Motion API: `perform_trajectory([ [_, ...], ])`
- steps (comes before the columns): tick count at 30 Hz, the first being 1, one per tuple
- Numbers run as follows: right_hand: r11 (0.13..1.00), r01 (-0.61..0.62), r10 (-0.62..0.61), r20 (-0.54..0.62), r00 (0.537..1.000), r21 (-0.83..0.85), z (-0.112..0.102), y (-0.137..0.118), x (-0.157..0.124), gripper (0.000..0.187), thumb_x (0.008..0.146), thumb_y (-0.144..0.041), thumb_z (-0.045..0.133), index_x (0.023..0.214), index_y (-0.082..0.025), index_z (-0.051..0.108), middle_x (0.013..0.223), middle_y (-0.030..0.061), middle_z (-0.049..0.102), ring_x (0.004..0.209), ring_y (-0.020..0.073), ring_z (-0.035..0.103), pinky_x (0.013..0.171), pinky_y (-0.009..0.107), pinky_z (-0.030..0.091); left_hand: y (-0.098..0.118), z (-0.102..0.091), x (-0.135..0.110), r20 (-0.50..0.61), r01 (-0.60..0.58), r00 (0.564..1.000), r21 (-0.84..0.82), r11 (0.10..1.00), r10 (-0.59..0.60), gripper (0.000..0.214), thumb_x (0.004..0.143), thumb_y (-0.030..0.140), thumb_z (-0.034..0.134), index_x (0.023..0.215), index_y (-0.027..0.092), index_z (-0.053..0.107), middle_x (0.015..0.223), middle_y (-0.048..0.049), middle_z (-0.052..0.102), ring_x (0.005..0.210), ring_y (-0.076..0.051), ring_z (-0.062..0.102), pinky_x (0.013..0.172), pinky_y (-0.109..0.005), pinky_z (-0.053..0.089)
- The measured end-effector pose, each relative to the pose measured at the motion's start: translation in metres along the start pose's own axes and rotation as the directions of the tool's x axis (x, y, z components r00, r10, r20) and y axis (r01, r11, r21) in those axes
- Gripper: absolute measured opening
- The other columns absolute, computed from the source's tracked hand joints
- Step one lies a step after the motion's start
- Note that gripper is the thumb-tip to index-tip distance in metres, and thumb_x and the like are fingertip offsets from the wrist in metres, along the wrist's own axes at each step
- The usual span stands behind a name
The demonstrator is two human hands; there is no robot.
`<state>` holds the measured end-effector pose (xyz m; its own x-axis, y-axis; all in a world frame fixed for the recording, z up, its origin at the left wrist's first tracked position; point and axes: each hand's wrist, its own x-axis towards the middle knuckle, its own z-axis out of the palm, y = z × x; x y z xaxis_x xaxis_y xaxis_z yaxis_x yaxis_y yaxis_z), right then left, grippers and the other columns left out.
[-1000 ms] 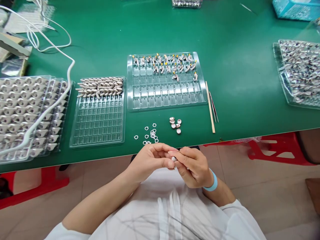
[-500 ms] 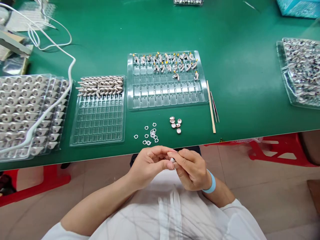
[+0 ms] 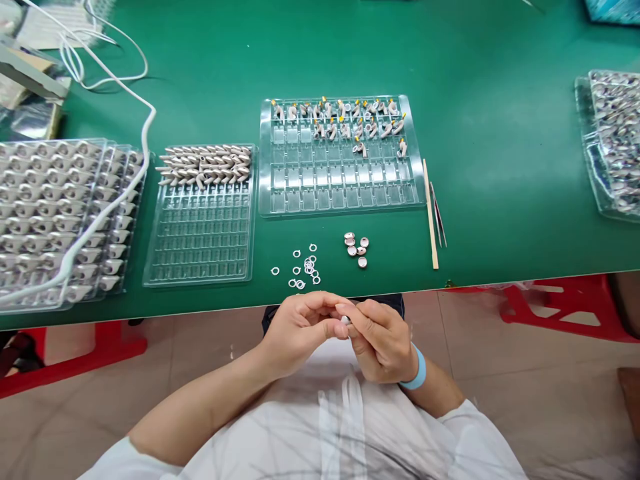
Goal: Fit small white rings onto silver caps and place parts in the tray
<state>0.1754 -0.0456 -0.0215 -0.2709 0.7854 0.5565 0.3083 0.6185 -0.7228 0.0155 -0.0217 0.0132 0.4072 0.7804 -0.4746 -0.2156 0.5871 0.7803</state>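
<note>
My left hand [image 3: 300, 333] and my right hand [image 3: 381, 337] meet in front of my body, just off the table's near edge. Between their fingertips they pinch a small whitish part [image 3: 345, 321], mostly covered by the fingers, so its exact kind does not show. A light blue band circles my right wrist. On the table just beyond the hands lie several small white rings [image 3: 309, 267] with tabs. To their right is a small group of round silvery caps [image 3: 362, 263]. Farther back, a clear tray [image 3: 345, 177] carries curved grey parts with yellow tips in its upper rows.
A second clear tray [image 3: 200, 247] holds rows of slanted metallic parts. Stacked trays of beige parts [image 3: 45, 207] stand at left, crossed by a white cable [image 3: 107, 210]. A wooden stick [image 3: 431, 213] and tweezers [image 3: 439, 215] lie right of centre. Another filled tray [image 3: 617, 140] is at far right.
The camera view has shifted slightly, so the table things appear a little to the right, those at the back also higher. Both hands keep their pinch on the small part.
</note>
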Motion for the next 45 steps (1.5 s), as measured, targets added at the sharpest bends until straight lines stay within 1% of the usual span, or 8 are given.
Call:
perform_trajectory([
  [7,0.997,-0.063,0.065,-0.037,0.997,0.053,0.006,0.003,0.001,0.045,0.083,-0.007,0.047,0.127,-0.014,0.049,0.079,0.0066,0.058,0.061,0.0141,0.052,0.048,0.027,0.046,0.000,-0.002,0.005,-0.027,0.028,0.999,-0.043,0.999,-0.029,0.018,0.066,0.014,0.077,0.082,0.011,0.070,0.072,-0.0039,0.070,0.067,-0.013,0.064,0.065,-0.024,0.056],
  [14,0.996,-0.084,0.084,0.006,0.996,0.021,-0.006,0.002,0.007,0.041,0.087,-0.012,0.044,0.128,-0.016,0.048,0.080,0.0064,0.059,0.062,0.0142,0.052,0.049,0.027,0.045,0.002,-0.002,0.009,0.064,0.039,0.997,-0.098,0.994,-0.033,0.019,0.070,0.011,0.074,0.088,0.013,0.071,0.078,-0.0027,0.071,0.074,-0.014,0.066,0.072,-0.026,0.058],
  [20,0.990,-0.099,0.097,0.029,0.995,0.103,-0.012,0.005,0.007,0.043,0.087,-0.011,0.047,0.129,-0.017,0.049,0.082,0.0057,0.059,0.068,0.0139,0.053,0.055,0.027,0.048,0.006,0.000,0.011,0.120,0.070,0.991,-0.107,0.992,-0.057,0.026,0.070,0.009,0.074,0.095,0.013,0.068,0.082,-0.0027,0.071,0.078,-0.014,0.068,0.075,-0.028,0.059],
  [24,0.972,-0.184,0.184,0.015,0.983,0.146,-0.011,0.006,0.000,0.043,0.086,-0.011,0.050,0.129,-0.021,0.051,0.085,0.0054,0.059,0.071,0.0136,0.054,0.058,0.027,0.050,0.006,0.001,0.011,0.074,0.066,0.995,-0.069,0.995,-0.061,0.031,0.069,0.010,0.075,0.099,0.013,0.065,0.084,-0.0038,0.071,0.080,-0.015,0.068,0.074,-0.029,0.059],
  [30,0.945,-0.273,0.272,0.029,0.962,0.180,-0.016,0.006,-0.006,0.039,0.087,-0.016,0.054,0.125,-0.025,0.055,0.080,0.0026,0.057,0.067,0.0119,0.052,0.058,0.026,0.049,0.005,0.000,0.008,0.055,-0.035,0.998,0.041,0.999,0.033,0.023,0.067,0.010,0.077,0.086,0.012,0.065,0.078,-0.0018,0.068,0.072,-0.011,0.065,0.068,-0.022,0.057],
  [40,0.939,-0.264,0.252,0.082,0.964,0.220,-0.024,0.004,-0.003,0.040,0.086,-0.018,0.057,0.125,-0.029,0.056,0.088,0.0036,0.058,0.070,0.0115,0.053,0.058,0.025,0.048,0.007,-0.003,0.007,0.161,0.008,0.987,0.057,0.998,-0.017,0.013,0.073,0.016,0.074,0.082,0.012,0.066,0.075,-0.0016,0.068,0.072,-0.011,0.065,0.069,-0.023,0.055],
  [43,0.925,-0.286,0.264,0.119,0.957,0.250,-0.027,0.003,-0.002,0.038,0.087,-0.020,0.056,0.124,-0.028,0.056,0.090,0.0041,0.059,0.071,0.0120,0.055,0.058,0.025,0.048,0.004,-0.003,0.005,0.153,-0.031,0.988,0.124,0.992,0.012,0.012,0.076,0.019,0.072,0.084,0.013,0.066,0.076,-0.0024,0.067,0.070,-0.011,0.063,0.064,-0.022,0.053],
  [45,0.915,-0.302,0.278,0.123,0.953,0.269,-0.029,0.002,-0.002,0.036,0.088,-0.021,0.054,0.123,-0.029,0.057,0.090,0.0041,0.059,0.074,0.0125,0.056,0.060,0.025,0.049,0.002,-0.004,0.004,0.152,-0.106,0.985,0.195,0.975,0.076,0.012,0.078,0.021,0.069,0.086,0.013,0.066,0.079,-0.0038,0.067,0.070,-0.012,0.063,0.063,-0.022,0.052],
])
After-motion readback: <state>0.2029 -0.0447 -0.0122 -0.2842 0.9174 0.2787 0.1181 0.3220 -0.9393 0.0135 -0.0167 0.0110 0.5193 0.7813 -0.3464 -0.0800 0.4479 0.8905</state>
